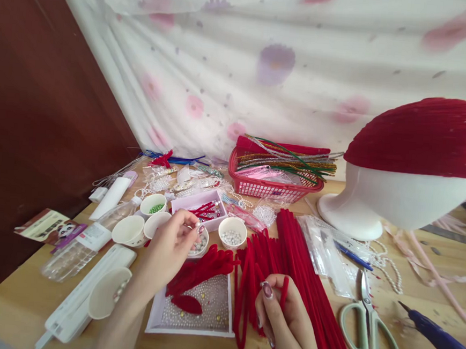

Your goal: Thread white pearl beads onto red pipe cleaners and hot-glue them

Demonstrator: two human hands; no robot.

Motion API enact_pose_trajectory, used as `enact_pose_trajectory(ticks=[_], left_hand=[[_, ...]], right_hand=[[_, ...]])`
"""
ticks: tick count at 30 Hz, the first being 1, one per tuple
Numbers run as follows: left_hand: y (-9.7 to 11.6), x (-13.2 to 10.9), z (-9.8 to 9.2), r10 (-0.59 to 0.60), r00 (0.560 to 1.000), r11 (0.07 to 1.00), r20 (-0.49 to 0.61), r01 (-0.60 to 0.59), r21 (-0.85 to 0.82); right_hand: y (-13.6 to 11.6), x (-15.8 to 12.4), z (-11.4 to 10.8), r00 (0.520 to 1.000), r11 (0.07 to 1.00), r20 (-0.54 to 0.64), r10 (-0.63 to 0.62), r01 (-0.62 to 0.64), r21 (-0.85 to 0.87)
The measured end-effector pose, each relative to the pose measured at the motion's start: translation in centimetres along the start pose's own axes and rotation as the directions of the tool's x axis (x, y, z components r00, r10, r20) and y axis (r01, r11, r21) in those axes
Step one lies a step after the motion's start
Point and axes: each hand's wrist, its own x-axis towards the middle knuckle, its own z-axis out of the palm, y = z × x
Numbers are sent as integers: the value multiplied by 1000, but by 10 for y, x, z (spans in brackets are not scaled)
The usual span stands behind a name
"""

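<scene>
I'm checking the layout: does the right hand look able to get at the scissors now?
Probably yes: the scissors lie uncovered to the right of the right hand, with only a low red bundle between. Its fingers hold a red strip, though, so they may need freeing first.

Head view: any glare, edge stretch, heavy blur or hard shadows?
Head view: wide-angle stretch, most evident on the mannequin head near the right edge; head view: sheen on the plastic packets; head view: shadows on the table look soft; head view: left hand and right hand readable, no heavy smear.
</scene>
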Motion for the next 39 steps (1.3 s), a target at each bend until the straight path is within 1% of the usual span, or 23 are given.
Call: enact_pose_trajectory(ticks=[1,2,3,4,5,6,7,8,9,11,12,14,17,20,24,28,30,35,37,39], left_hand=[[2,-7,0,-22,1000,993,16,24,-118],[5,-13,1,-61,997,957,52,73,-282],[7,-19,3,-138,982,829,132,188,-527],[9,-24,6,-200,950,640,239,312,-702],[10,-28,10,-231,908,452,350,419,-788],[11,-32,14,-234,866,297,442,497,-815],[12,-34,19,-222,836,210,501,543,-813],[13,-37,24,-207,823,166,529,562,-810],[13,-39,28,-197,820,151,538,567,-810],[12,-43,36,-190,829,160,525,554,-817],[12,-44,38,-189,835,176,517,546,-819],[11,-47,40,-184,844,202,503,534,-821],[11,-48,40,-185,856,210,482,514,-832],[10,-47,38,-164,864,220,476,503,-836],[10,-48,38,-96,859,224,503,510,-830],[10,-51,38,-43,845,232,533,527,-817],[10,-52,38,-51,845,252,532,526,-812],[10,-54,37,-71,860,300,505,501,-812],[13,-55,36,-109,865,333,490,496,-802],[16,-57,36,-155,877,387,455,478,-788]], right_hand=[[-4,-2,4,1000,1000,-21,7,-7,-5],[-8,-5,8,999,1000,-36,16,-16,-10],[-12,-7,10,999,1000,-35,23,-24,-16],[-15,-9,13,999,999,-27,27,-28,-22],[-18,-10,14,1000,999,-13,25,-26,-32],[-20,-11,15,1000,999,10,20,-19,-47],[-21,-12,16,999,998,41,8,-5,-69],[-22,-12,17,997,995,72,-11,18,-99],[-23,-12,19,994,990,107,-36,50,-132],[-23,-13,23,980,975,177,-90,124,-187],[-23,-13,25,974,967,192,-117,156,-203],[-23,-15,29,971,958,182,-155,193,-214],[-22,-18,30,980,956,108,-169,189,-224],[-19,-17,23,977,947,103,-186,206,-246],[-20,-17,19,971,943,132,-198,225,-245],[-23,-21,25,981,952,65,-185,195,-234],[-24,-24,28,982,951,49,-181,188,-247],[-25,-25,26,983,936,63,-172,183,-302],[-26,-25,25,982,931,74,-171,186,-315],[-27,-25,24,983,928,80,-167,184,-324]])
